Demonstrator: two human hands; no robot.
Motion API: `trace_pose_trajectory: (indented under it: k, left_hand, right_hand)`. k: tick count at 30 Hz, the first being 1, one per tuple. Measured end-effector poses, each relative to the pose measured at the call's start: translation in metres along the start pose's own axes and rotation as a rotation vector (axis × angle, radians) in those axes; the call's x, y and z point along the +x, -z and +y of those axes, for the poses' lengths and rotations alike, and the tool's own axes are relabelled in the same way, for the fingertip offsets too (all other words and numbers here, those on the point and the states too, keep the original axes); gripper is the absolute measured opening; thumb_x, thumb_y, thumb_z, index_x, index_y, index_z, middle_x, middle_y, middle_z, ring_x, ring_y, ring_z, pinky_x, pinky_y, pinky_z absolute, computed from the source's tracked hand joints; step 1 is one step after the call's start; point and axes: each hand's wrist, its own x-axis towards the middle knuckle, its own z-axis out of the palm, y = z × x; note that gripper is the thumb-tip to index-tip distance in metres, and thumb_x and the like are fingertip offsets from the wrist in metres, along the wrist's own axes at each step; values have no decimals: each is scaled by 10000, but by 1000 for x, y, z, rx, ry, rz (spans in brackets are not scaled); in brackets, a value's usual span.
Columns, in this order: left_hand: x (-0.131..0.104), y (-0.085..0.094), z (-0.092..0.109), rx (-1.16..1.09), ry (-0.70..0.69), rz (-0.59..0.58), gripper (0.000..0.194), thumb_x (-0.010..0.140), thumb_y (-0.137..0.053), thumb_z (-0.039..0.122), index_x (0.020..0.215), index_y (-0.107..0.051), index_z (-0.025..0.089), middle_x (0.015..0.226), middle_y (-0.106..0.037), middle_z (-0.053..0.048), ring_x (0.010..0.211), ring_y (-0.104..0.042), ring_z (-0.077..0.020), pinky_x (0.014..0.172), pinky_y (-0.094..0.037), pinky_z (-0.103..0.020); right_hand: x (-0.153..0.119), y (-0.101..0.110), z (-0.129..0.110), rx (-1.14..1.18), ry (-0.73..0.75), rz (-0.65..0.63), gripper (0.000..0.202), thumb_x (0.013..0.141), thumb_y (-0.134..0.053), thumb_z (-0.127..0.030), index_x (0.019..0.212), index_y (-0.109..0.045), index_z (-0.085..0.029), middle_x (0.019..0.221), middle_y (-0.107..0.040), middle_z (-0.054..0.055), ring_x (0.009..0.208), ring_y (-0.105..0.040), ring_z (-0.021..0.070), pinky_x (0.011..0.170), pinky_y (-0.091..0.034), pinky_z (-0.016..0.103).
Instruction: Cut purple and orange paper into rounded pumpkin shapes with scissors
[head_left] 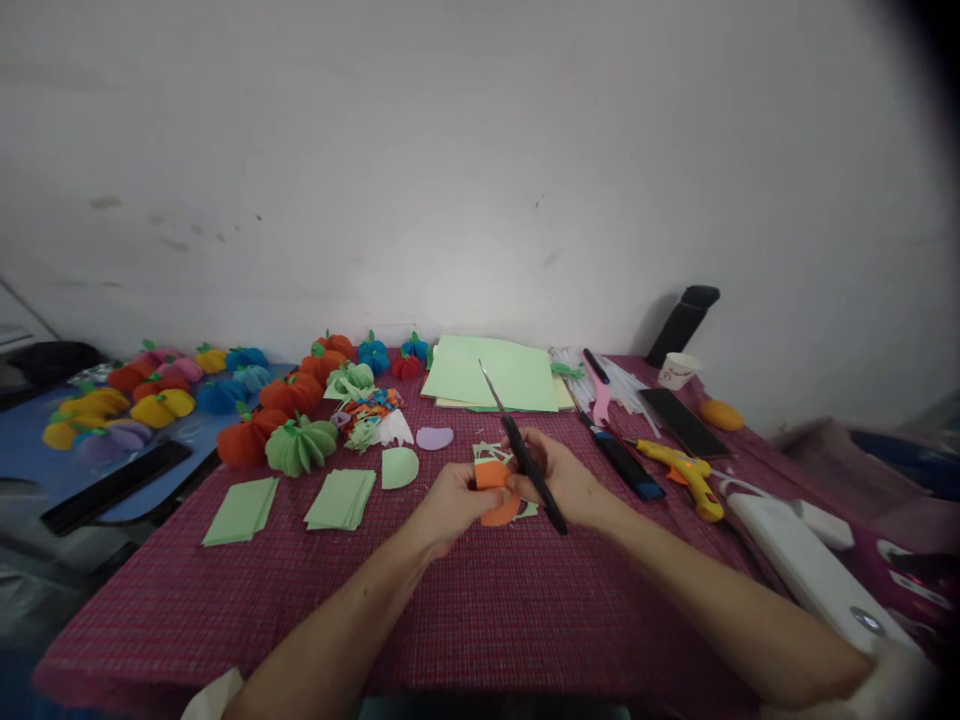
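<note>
My left hand [454, 497] pinches an orange paper piece [491, 475] with a curved lower edge, above the middle of the table. My right hand [551, 475] is closed on a black-handled blade tool [529, 460], its thin metal blade pointing up and away. Seen edge-on, it could be scissors or a knife; I cannot tell which. The right fingertips also touch the orange paper's right side. Light green paper scraps [491, 451] lie just behind and below the hands. A green paper with one rounded side [400, 468] and a lilac paper piece [435, 438] lie to the left.
Green paper stacks [341, 499] lie front left, paper pumpkins [301, 445] behind them. Large green sheets [491, 372] rest against the wall. At right are a yellow glue gun [694, 478], a dark blue tool [628, 463], a paper cup [679, 371] and a white power bank-like box [810, 565].
</note>
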Motion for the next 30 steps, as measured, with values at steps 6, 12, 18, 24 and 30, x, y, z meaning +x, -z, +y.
trace_pose_trajectory:
  k: [6,12,18,24,30]
  left_hand:
    - [1,-4,0,-14,-28,60,167,609,-631,186,762,-653,121,706,-626,-14,623,-535,-113,631,-389,-232]
    - [2,-4,2,-195,-137,156,293,647,-653,256,913,-630,137,873,-635,-53,753,-558,-138,710,-411,-256]
    - [6,-2,-1,-260,-121,255,245,631,-674,280,819,-649,125,791,-643,-53,675,-556,-128,647,-414,-248]
    - [5,-2,-2,-269,-105,284,203,629,-678,280,743,-647,115,714,-631,-42,607,-535,-106,590,-396,-229]
    - [5,0,-2,-245,-112,278,189,632,-672,286,710,-636,117,658,-613,-23,569,-518,-95,561,-385,-221]
  right_hand:
    - [0,-1,3,47,25,72,413,575,-631,-148,920,-408,-184,721,-495,-31,577,-459,76,511,-374,205]
    - [4,-2,10,124,53,165,429,575,-652,-135,931,-420,-196,626,-472,-70,498,-427,66,452,-337,189]
    - [5,-11,12,172,62,197,417,564,-658,-128,913,-442,-200,651,-510,-62,557,-482,87,494,-387,204]
    - [6,-14,14,168,33,195,424,556,-663,-113,911,-445,-196,650,-510,-63,532,-468,73,481,-381,193]
    - [5,-18,15,136,15,184,446,567,-687,-177,927,-424,-202,661,-493,-60,524,-455,74,489,-387,205]
